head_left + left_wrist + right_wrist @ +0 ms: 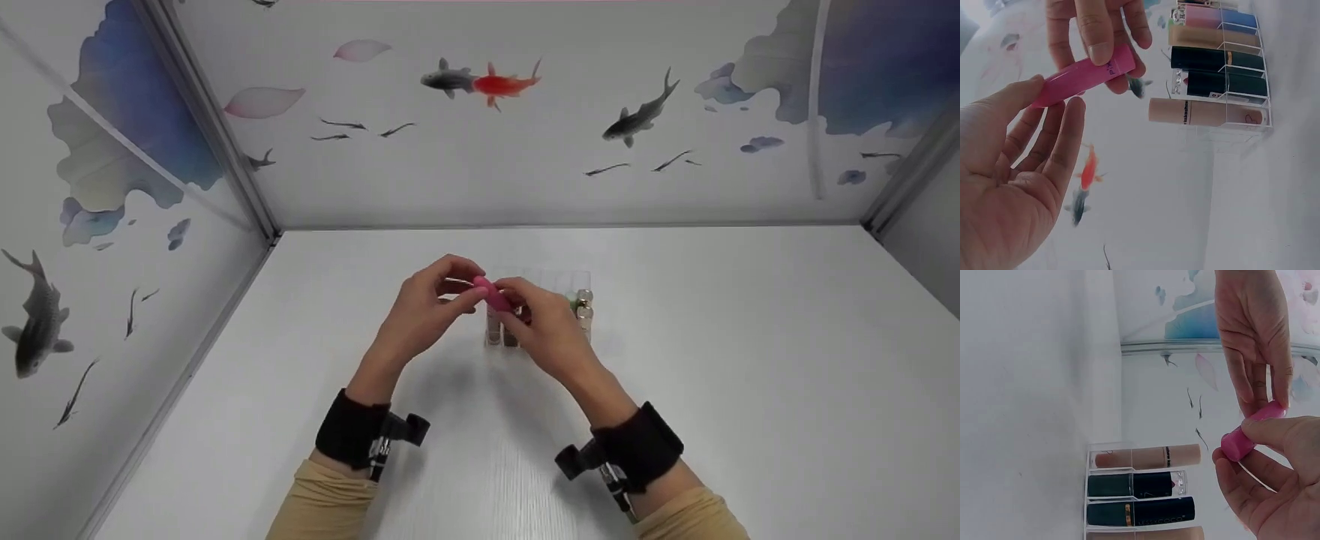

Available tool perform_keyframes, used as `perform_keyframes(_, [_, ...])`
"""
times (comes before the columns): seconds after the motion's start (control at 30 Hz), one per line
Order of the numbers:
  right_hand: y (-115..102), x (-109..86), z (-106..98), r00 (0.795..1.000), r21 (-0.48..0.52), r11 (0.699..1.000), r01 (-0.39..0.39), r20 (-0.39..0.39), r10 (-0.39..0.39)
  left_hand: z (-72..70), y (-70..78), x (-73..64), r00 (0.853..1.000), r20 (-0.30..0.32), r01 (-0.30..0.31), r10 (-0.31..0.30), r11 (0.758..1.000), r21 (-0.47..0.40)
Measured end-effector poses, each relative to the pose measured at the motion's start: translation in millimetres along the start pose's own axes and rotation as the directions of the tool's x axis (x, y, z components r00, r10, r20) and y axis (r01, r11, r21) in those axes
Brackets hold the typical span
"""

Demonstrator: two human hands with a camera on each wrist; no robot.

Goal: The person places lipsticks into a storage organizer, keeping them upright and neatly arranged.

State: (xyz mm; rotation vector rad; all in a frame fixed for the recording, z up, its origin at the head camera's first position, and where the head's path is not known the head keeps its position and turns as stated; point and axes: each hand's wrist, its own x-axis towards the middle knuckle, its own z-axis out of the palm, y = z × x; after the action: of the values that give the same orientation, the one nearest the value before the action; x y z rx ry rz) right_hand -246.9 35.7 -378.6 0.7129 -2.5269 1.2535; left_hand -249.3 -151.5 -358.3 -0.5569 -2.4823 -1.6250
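A pink lipstick tube [491, 292], with lettering near one end, is held up between both hands. At its tapered end, the left hand [424, 311] pinches it between thumb and fingers. The right hand [553, 330] grips the flat-ended part, its thumb lying along the tube [1081, 79]. Behind and below the hands stands a clear acrylic lipstick rack [551, 279], partly hidden by the right hand in the head view. Upright in its slots are a beige lip gloss tube [1171, 111], dark lipsticks [1162, 511] and a pink-and-blue tube [1207, 17].
The rack stands on a white table [750, 360]. White panels printed with fish and lotus leaves enclose the back [525, 172] and left side [45, 202]. Both wrists wear black camera straps [637, 446].
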Motion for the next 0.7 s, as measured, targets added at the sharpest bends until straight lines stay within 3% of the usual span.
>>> perform_keyframes(0.13, [0, 0.8, -12, 0.999, -0.025, 1.0, 0.019, -0.033, -0.02, 12.1, 7.3, 3.1, 0.994, -0.073, -0.081, 0.086, 0.994, 0.075])
perform_keyframes(0.3, [3, 1.3, -25, 0.992, -0.064, 0.997, 0.045, -0.119, -0.052, 32.1, 19.5, 11.9, 0.967, -0.153, -0.17, 0.202, 0.965, 0.198])
perform_keyframes(0.47, [10, 2.2, -37, 0.982, -0.099, 0.995, 0.031, -0.181, -0.048, 53.7, 31.5, 24.1, 0.951, -0.192, -0.186, 0.242, 0.945, 0.271])
perform_keyframes(0.7, [19, 2.2, -44, 0.978, -0.14, 0.99, -0.013, -0.208, -0.017, 75.6, 32.7, 33.6, 0.945, -0.2, -0.172, 0.258, 0.915, 0.365])
